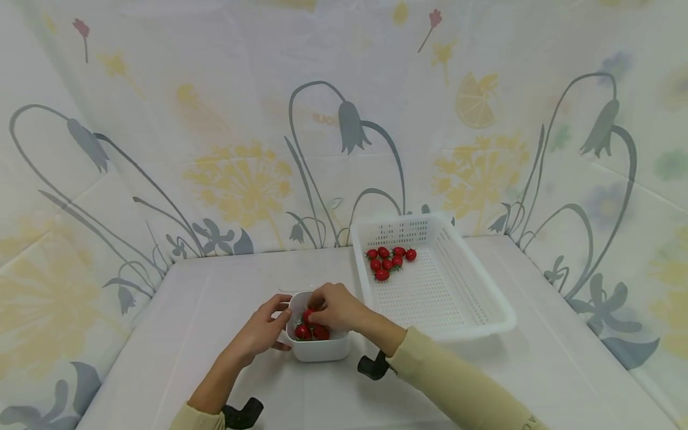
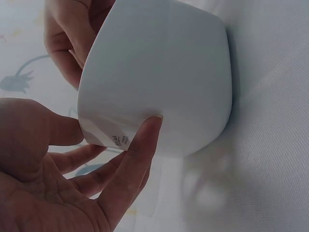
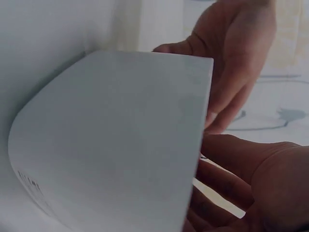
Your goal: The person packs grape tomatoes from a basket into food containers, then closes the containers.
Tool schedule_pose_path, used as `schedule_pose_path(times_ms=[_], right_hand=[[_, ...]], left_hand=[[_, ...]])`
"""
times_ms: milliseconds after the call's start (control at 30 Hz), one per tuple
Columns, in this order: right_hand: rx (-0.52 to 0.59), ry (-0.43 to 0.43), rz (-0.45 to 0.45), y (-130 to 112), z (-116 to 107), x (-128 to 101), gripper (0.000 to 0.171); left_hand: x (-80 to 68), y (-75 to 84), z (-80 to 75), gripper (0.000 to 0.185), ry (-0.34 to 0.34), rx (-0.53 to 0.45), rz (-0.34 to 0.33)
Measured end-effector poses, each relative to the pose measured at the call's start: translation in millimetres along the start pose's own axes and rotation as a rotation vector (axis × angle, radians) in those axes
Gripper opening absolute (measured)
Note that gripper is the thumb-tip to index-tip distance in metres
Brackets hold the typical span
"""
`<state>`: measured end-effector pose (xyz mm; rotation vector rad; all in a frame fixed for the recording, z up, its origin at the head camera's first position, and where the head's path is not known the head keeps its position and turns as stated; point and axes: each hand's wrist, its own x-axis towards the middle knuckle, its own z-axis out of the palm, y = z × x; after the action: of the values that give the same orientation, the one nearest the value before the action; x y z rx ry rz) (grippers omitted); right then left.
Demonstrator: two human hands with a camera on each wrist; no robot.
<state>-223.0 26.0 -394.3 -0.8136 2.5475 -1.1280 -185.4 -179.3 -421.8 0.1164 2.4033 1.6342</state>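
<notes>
A small white box (image 1: 321,351) with rounded corners stands on the table, several red cherry tomatoes (image 1: 303,332) inside. My left hand (image 1: 261,330) rests against its left side; in the left wrist view the thumb touches the rim and one extended finger (image 2: 140,145) presses the outer wall. My right hand (image 1: 341,307) reaches in over the rim, thumb and fingertips on a cherry tomato (image 1: 308,315) that they appear to pinch. From the right wrist view, the box wall (image 3: 111,140) hides those fingertips.
Right of the box stands a larger white perforated basket (image 1: 484,280), with several cherry tomatoes (image 1: 387,263) grouped in its far left corner. A white cloth covers the table (image 1: 226,298). Behind it hangs a flower-printed sheet (image 1: 344,179). Black wrist mounts (image 1: 373,365) sit on both forearms.
</notes>
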Motion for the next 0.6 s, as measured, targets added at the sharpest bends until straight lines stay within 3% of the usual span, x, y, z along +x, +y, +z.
schedule_pose_path(times_ms=[400,600], right_hand=[[-0.212,0.025,0.071,2,20,10,0.018],[-0.317,0.039,0.045,4,24,11,0.013]], left_hand=[[-1.3,2.1,-0.2,0.035,-0.004,0.0,0.005],[-1.0,2.5,0.0,0.035,-0.005,0.001,-0.003]])
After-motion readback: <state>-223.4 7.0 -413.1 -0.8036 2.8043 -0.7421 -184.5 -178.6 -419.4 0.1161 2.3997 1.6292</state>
